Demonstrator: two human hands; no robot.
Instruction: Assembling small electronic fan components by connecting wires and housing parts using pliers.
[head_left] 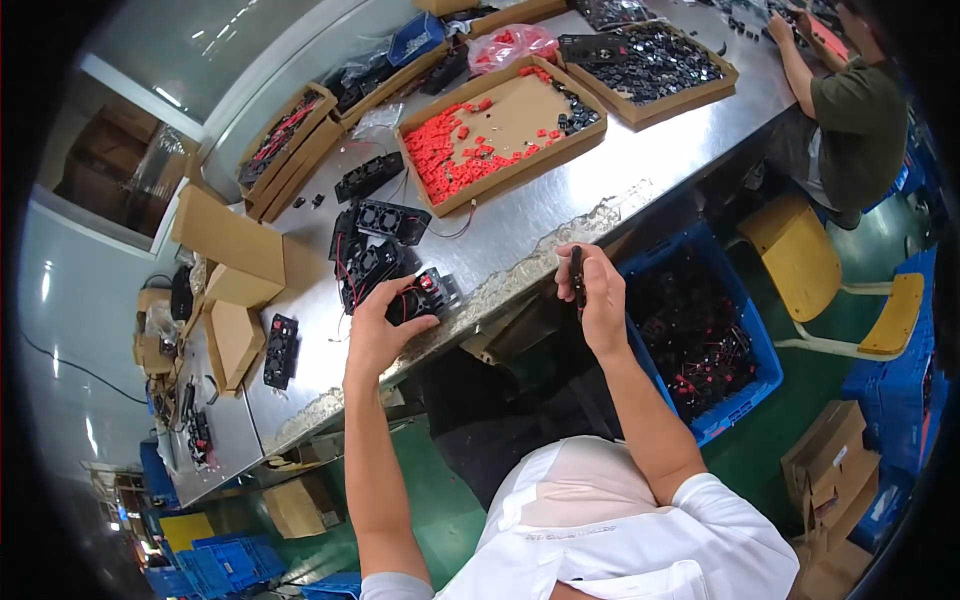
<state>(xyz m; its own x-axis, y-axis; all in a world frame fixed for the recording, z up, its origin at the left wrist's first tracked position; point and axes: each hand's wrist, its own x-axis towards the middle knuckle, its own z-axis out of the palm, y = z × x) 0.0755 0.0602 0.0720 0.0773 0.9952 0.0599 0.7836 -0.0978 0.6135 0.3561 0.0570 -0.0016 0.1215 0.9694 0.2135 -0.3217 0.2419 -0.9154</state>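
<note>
A black fan unit point(432, 292) with a red part and thin wires sits at the near edge of the table point(560, 215), and the left hand point(385, 325) rests on it with fingers point(400, 288) curled over its near side, pinching it. The right hand point(597, 295) is off the table edge, at about 3 o'clock from the fan unit, its fingers pressed around a slim dark tool point(577, 280) held upright. More black fans point(375, 245) lie stacked at 11 o'clock from the left hand.

The table is bare brushed metal, long and shiny, with a ragged peeling film along its near edge. At 12 o'clock stands a shallow cardboard tray point(500, 130) strewn with small red parts and a few black ones; at 1 o'clock a second tray point(655, 65) is full of black parts. Further cardboard boxes point(235, 250) crowd the 9 o'clock end. Under the table, at 4 o'clock from the right hand, a blue plastic crate point(735, 395) holds dark wired pieces. The floor is green. A yellow chair point(820, 275) stands at 3 o'clock, and another person in a dark green shirt point(860, 125) works at the far end, at 2 o'clock
</note>
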